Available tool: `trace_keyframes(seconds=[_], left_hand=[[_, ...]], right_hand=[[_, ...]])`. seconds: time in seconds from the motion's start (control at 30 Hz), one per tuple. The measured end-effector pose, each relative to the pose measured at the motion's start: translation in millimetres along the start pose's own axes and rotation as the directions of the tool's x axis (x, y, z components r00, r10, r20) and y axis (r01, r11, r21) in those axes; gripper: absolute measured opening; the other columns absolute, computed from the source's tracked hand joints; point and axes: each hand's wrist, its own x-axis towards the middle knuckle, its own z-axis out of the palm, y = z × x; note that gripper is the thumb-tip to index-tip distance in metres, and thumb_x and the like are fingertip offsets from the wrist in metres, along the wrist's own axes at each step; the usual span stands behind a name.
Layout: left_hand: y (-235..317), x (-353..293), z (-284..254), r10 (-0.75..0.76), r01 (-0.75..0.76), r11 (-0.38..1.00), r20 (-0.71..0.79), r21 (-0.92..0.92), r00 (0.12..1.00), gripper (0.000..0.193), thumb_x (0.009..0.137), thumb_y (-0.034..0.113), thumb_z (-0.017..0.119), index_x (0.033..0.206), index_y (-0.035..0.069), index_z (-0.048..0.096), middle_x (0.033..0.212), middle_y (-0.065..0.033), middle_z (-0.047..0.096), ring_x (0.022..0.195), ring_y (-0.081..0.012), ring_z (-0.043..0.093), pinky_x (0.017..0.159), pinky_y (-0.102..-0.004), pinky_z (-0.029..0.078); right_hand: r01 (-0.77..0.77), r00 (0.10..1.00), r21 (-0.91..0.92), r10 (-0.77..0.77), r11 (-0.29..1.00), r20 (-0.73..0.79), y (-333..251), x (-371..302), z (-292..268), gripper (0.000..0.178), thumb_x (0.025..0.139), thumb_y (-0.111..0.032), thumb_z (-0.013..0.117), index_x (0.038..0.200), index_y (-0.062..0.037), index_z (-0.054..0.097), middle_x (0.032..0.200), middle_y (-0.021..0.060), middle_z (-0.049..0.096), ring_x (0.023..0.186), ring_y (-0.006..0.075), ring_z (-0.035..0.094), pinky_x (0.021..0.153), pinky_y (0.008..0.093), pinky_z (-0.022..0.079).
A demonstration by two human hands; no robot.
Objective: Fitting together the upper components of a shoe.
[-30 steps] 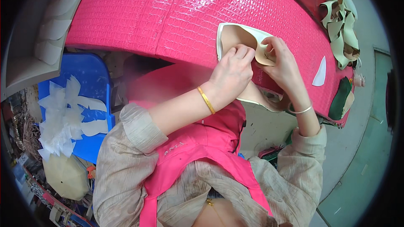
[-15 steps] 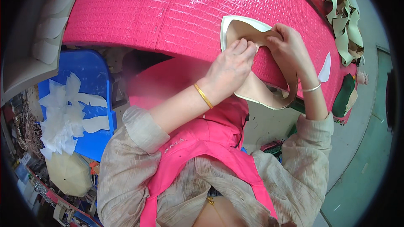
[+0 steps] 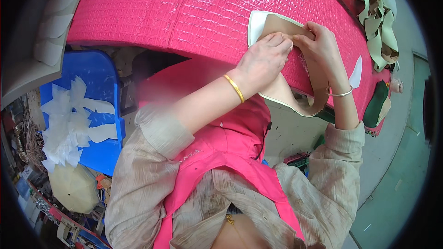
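A curved shoe upper piece (image 3: 280, 93), tan inside with a pale cream and white edge, loops between my hands at the near edge of the pink table. My left hand (image 3: 266, 60), with a gold bangle on the wrist, pinches its upper band near the white end. Close beside it, my right hand (image 3: 323, 50) grips the same band between thumb and fingers; a silver bangle circles that wrist. The loop's lower part hangs over the table edge. My fingers cover the spot where both hands meet, so any small thing there is hidden.
The pink textured table cover (image 3: 138, 14) spreads ahead. A white pointed piece (image 3: 356, 73) lies right of my right wrist. Several similar uppers (image 3: 380, 32) are heaped at the far right. White cut pieces (image 3: 69, 120) lie on a blue chair (image 3: 99, 67) to the left.
Both hands stay on the shoe upper piece. My left hand and the piece have shifted slightly away from me and to the right.
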Motion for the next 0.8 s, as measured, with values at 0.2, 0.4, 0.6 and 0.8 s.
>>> trace_keyframes(seconds=[0.2,0.4,0.6,0.8], left_hand=[[4,2,-2,-0.027,0.032,0.995,0.048,-0.09,0.998,0.035,0.07,0.008,0.049,0.101,-0.005,0.051,0.099,-0.0105,0.049,0.1,-0.0215,0.047,0.092,-0.0298,0.037],[5,-7,-10,-0.027,0.029,0.99,0.01,-0.138,1.0,0.036,0.07,0.008,0.048,0.102,-0.006,0.051,0.098,-0.0111,0.049,0.098,-0.0228,0.048,0.09,-0.0309,0.038],[4,-11,-14,-0.05,0.052,0.998,0.06,-0.035,0.997,0.036,0.071,0.01,0.047,0.103,-0.005,0.051,0.097,-0.009,0.049,0.099,-0.0212,0.047,0.09,-0.0307,0.037],[12,10,-13,-0.063,0.069,0.997,0.185,-0.027,0.981,0.034,0.071,0.011,0.049,0.103,-0.002,0.052,0.093,-0.0071,0.049,0.095,-0.0195,0.047,0.087,-0.0287,0.038]], right_hand=[[-0.086,0.99,0.048,0.08,0.995,0.12,6,-6,-9,0.026,0.071,-0.018,0.064,0.076,0.0036,0.051,0.059,0.0134,0.044,0.054,0.0122,0.041,0.05,0.0301,0.038],[-0.074,0.98,0.012,0.071,0.997,0.188,9,-6,-13,0.025,0.071,-0.015,0.063,0.079,0.0053,0.051,0.062,0.0195,0.048,0.051,0.0239,0.045,0.052,0.0336,0.04],[-0.123,0.983,0.277,0.078,0.953,0.167,17,-9,0,0.022,0.074,-0.011,0.064,0.082,0.0036,0.05,0.065,-0.0005,0.047,0.061,0.0048,0.042,0.053,0.021,0.038],[-0.123,0.975,0.224,0.076,0.967,0.207,22,-6,-4,0.03,0.068,-0.011,0.068,0.087,0.0045,0.05,0.067,0.006,0.051,0.063,0.0073,0.045,0.057,0.0242,0.041]])
